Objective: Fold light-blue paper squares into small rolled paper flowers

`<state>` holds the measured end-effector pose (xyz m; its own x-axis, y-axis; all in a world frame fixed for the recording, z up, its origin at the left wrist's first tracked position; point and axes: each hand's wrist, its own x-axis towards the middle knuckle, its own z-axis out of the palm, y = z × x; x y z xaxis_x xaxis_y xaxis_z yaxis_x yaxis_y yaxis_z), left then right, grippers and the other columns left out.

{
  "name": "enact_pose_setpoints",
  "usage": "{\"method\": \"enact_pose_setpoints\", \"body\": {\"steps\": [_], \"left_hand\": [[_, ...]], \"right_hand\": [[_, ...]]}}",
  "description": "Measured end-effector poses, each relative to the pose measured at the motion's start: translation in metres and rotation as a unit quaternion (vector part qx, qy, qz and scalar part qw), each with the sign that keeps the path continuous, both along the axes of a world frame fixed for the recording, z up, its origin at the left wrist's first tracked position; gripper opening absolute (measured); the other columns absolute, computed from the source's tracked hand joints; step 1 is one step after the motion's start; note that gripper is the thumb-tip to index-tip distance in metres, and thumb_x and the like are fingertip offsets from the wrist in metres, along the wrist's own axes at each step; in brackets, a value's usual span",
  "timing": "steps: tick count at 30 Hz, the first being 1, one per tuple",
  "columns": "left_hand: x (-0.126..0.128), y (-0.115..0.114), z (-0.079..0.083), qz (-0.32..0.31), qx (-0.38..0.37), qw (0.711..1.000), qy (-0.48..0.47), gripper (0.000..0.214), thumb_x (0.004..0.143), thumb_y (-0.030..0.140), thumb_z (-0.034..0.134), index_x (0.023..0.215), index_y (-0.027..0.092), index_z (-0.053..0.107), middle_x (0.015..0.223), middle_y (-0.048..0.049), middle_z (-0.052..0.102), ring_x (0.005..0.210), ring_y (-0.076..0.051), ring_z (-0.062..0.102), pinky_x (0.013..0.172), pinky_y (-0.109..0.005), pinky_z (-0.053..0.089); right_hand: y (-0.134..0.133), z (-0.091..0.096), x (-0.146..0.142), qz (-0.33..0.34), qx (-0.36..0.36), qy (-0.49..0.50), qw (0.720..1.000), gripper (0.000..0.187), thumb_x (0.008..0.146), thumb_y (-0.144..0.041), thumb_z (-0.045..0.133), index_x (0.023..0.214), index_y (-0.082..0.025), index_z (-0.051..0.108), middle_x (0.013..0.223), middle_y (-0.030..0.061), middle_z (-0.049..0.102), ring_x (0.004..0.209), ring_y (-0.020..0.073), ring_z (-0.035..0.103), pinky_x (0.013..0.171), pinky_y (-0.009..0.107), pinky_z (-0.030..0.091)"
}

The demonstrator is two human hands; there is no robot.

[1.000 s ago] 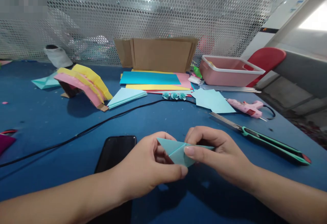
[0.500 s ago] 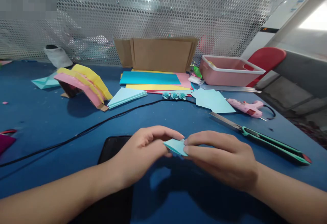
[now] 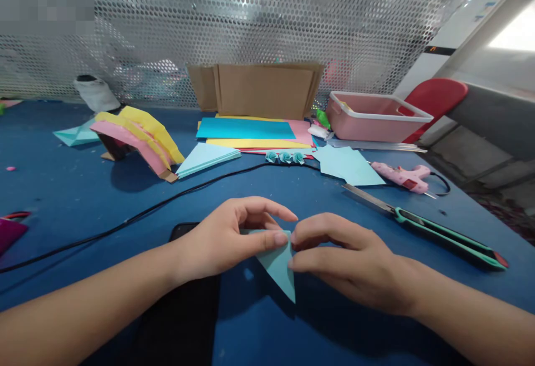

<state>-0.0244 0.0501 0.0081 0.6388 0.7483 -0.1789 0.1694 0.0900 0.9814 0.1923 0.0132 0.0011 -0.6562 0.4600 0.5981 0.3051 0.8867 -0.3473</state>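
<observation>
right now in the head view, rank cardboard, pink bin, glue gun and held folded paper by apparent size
1. Cardboard
2. Pink bin
3. Glue gun and folded paper, unranked: they look similar, and the paper is nearer and partly covered.

Pink basket (image 3: 371,125) near perforated panel (image 3: 267,26); black phone (image 3: 184,316) lying flat

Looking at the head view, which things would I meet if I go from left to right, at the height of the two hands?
Magenta item at the edge, left hand, folded light blue paper, right hand, green and black cutter.
</observation>
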Motion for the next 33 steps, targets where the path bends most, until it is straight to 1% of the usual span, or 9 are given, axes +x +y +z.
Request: {"method": "enact_pose_setpoints", "body": {"steps": [5, 8, 11, 14, 16, 19, 25, 29, 33], "left_hand": [[0.0, -0.001, -0.002, 0.007, -0.032, 0.999, -0.004, 0.016, 0.08, 0.029, 0.071, 0.095, 0.024, 0.074, 0.086, 0.0025, 0.073, 0.079, -0.009, 0.063, 0.073, -0.017, 0.047], [0.002, -0.003, -0.003, 0.026, -0.04, 0.999, -0.019, 0.011, 0.079, 0.027, 0.072, 0.09, 0.024, 0.074, 0.079, 0.0044, 0.072, 0.072, -0.006, 0.061, 0.067, -0.014, 0.045], [0.003, -0.004, -0.003, 0.052, -0.047, 0.997, -0.028, 0.01, 0.078, 0.027, 0.073, 0.086, 0.021, 0.073, 0.071, 0.0051, 0.068, 0.064, -0.005, 0.057, 0.061, -0.014, 0.043], [0.003, -0.005, -0.004, 0.067, -0.053, 0.996, -0.022, 0.012, 0.076, 0.027, 0.074, 0.083, 0.018, 0.07, 0.068, 0.0045, 0.066, 0.061, -0.005, 0.056, 0.059, -0.014, 0.043], [0.003, -0.004, -0.004, 0.066, -0.055, 0.996, -0.021, 0.013, 0.076, 0.026, 0.075, 0.081, 0.017, 0.068, 0.066, 0.0046, 0.065, 0.059, -0.005, 0.055, 0.057, -0.014, 0.042], [0.003, -0.004, -0.003, 0.058, -0.061, 0.996, -0.037, 0.014, 0.074, 0.024, 0.075, 0.08, 0.016, 0.066, 0.068, 0.0037, 0.066, 0.061, -0.005, 0.057, 0.059, -0.015, 0.044], [0.006, -0.011, -0.002, 0.053, -0.042, 0.997, -0.045, 0.013, 0.076, 0.021, 0.073, 0.082, 0.016, 0.063, 0.077, 0.0003, 0.069, 0.071, -0.009, 0.063, 0.065, -0.019, 0.049], [0.008, -0.019, 0.0, 0.076, -0.04, 0.996, -0.027, 0.02, 0.073, 0.026, 0.076, 0.081, 0.016, 0.06, 0.074, 0.0016, 0.066, 0.067, -0.009, 0.062, 0.062, -0.019, 0.05], [0.011, -0.024, 0.001, 0.113, 0.02, 0.993, 0.002, 0.014, 0.078, 0.027, 0.071, 0.077, 0.017, 0.061, 0.07, 0.0026, 0.063, 0.063, -0.008, 0.058, 0.059, -0.019, 0.048]], "right_hand": [[0.001, -0.004, 0.0, -0.003, 0.017, -0.05, 0.999, 0.022, 0.09, -0.006, 0.05, 0.095, -0.017, 0.067, 0.085, 0.0054, 0.065, 0.072, 0.0119, 0.06, 0.065, 0.021, 0.052], [0.003, -0.005, 0.0, -0.026, 0.019, -0.038, 0.999, 0.018, 0.092, -0.011, 0.052, 0.09, -0.018, 0.068, 0.073, 0.0028, 0.062, 0.063, 0.0117, 0.054, 0.059, 0.022, 0.046], [0.006, -0.004, 0.0, -0.024, -0.067, -0.007, 0.997, 0.017, 0.095, -0.021, 0.053, 0.085, -0.018, 0.066, 0.067, 0.0019, 0.062, 0.063, 0.0119, 0.054, 0.06, 0.022, 0.046], [0.007, -0.003, -0.001, -0.041, -0.172, 0.034, 0.984, 0.018, 0.094, -0.024, 0.055, 0.08, -0.018, 0.063, 0.069, 0.0021, 0.064, 0.065, 0.0114, 0.058, 0.062, 0.022, 0.048], [0.007, -0.002, -0.002, -0.063, -0.211, 0.061, 0.974, 0.016, 0.091, -0.022, 0.058, 0.077, -0.018, 0.064, 0.07, 0.0019, 0.065, 0.063, 0.0112, 0.06, 0.06, 0.021, 0.049], [0.006, 0.0, -0.003, -0.094, -0.239, 0.094, 0.962, 0.014, 0.087, -0.02, 0.061, 0.074, -0.018, 0.065, 0.067, 0.0015, 0.066, 0.059, 0.0113, 0.061, 0.055, 0.021, 0.05], [0.001, 0.0, -0.005, -0.138, -0.221, 0.122, 0.958, 0.012, 0.083, -0.018, 0.066, 0.072, -0.02, 0.067, 0.064, 0.0007, 0.07, 0.056, 0.0121, 0.063, 0.052, 0.022, 0.051], [0.0, 0.0, -0.007, -0.152, -0.2, 0.132, 0.959, 0.01, 0.082, -0.017, 0.068, 0.073, -0.021, 0.068, 0.066, 0.0008, 0.072, 0.057, 0.0132, 0.065, 0.052, 0.023, 0.051], [-0.003, -0.003, -0.008, -0.159, -0.186, 0.122, 0.962, 0.011, 0.081, -0.014, 0.068, 0.074, -0.022, 0.068, 0.067, -0.0005, 0.072, 0.057, 0.0121, 0.065, 0.052, 0.021, 0.051]]}}
